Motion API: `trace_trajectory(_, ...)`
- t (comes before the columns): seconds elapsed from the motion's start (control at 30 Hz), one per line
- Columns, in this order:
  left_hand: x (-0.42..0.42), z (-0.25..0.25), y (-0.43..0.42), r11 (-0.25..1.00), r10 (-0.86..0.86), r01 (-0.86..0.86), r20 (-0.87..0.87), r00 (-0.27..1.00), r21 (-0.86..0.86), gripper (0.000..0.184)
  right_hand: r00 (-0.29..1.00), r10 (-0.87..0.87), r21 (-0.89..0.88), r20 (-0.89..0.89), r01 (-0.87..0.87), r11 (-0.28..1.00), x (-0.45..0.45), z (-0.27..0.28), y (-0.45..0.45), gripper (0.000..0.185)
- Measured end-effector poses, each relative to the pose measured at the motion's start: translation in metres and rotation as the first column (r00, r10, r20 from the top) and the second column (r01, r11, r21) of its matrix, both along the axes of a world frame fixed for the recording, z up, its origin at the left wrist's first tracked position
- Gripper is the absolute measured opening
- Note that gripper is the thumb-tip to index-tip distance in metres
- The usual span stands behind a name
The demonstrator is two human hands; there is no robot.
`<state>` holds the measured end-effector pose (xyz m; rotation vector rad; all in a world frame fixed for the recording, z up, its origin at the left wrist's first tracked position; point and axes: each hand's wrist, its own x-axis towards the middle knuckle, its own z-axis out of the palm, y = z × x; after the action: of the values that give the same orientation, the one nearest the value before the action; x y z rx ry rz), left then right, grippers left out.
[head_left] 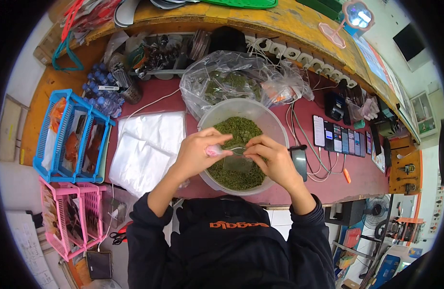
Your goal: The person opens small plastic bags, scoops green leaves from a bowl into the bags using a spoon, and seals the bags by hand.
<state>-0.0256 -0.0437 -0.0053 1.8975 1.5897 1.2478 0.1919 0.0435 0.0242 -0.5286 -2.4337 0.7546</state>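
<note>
A small clear plastic bag (238, 164) hangs over a translucent white tub (275, 120) filled with chopped dry green leaves (241, 182). My left hand (202, 150) pinches the bag's upper left edge between thumb and fingers. A small pink-and-white item (214, 150) also shows against its palm; its kind is unclear. On the other side, my right hand (272, 156) grips the bag's upper right edge with fingertips together. The bag's mouth lies between both hands, above the leaves. How much the bag contains is hard to make out.
Flat clear plastic bags (145, 144) lie stacked left of the tub. Behind it rests a large plastic bag (222, 79) with green leaves inside. Blue baskets (72, 139) and a pink basket (70, 216) stand at left. Several phones (337, 138) and charging cables line the right.
</note>
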Motion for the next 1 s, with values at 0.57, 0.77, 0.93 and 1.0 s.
trace_trajectory(0.57, 0.024, -0.008, -0.006, 0.984, 0.008, 0.093, 0.562, 0.827, -0.152, 0.013, 0.945, -0.300, -0.627, -0.130, 0.156, 0.763, 0.013, -0.017, -0.027, 0.007)
trace_trajectory(0.77, 0.026, 0.001, -0.010, 0.983, -0.053, 0.136, 0.525, 0.849, -0.121, 0.011, 0.966, -0.195, -0.392, -0.169, 0.116, 0.913, 0.019, -0.013, -0.023, 0.007)
trace_trajectory(0.93, 0.041, 0.003, -0.009, 0.988, -0.109, 0.147, 0.451, 0.886, -0.049, 0.007, 0.977, -0.160, -0.399, -0.144, 0.090, 0.913, 0.007, -0.008, -0.028, 0.007)
trace_trajectory(1.0, 0.044, 0.004, -0.010, 0.989, -0.123, 0.148, 0.433, 0.893, -0.024, 0.006, 0.943, -0.178, -0.326, -0.280, 0.081, 0.942, 0.000, -0.012, -0.032, 0.007)
